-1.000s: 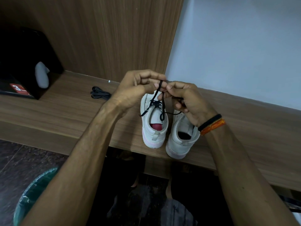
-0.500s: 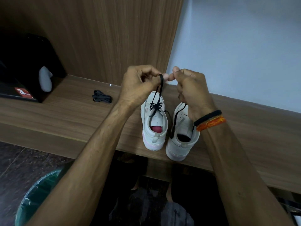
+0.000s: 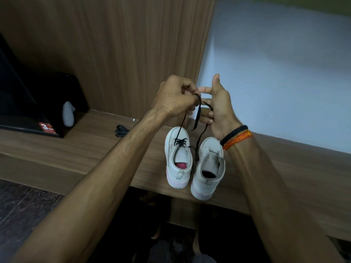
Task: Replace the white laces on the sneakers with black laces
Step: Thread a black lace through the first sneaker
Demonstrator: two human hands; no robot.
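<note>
Wood-grain panelling forms the back wall on the left, a pale blue-grey wall the right, and a long brown wooden shelf (image 3: 57, 149) runs across beneath both. On this shelf stand 2 white low-top sneakers side by side, heels toward the camera and toes toward the wall, so each long axis runs from the near edge to the back; they lean slightly apart at the toes. The left white sneaker (image 3: 177, 158) shows a pink insole and carries a black flat lace (image 3: 182, 124) threaded through its front eyelets only. The right white sneaker (image 3: 209, 168) has no lace in its eyelets that can be seen. Both ends of the lace rise steeply from the left sneaker to the hands held above the toes. The left hand (image 3: 174, 99) pinches one strand, fingers curled tight around it. The right hand (image 3: 216, 109) has its thumb up and index finger extended toward the left hand, while its lower fingers curl on the other strand, whose free tip sticks out near them; that strand drops between the 2 sneakers. Black and orange wristbands (image 3: 236, 136) sit on the right wrist. A second bundled black lace (image 3: 121, 130) lies on the shelf well left of the sneakers, near a black box with a red label (image 3: 47, 103).
</note>
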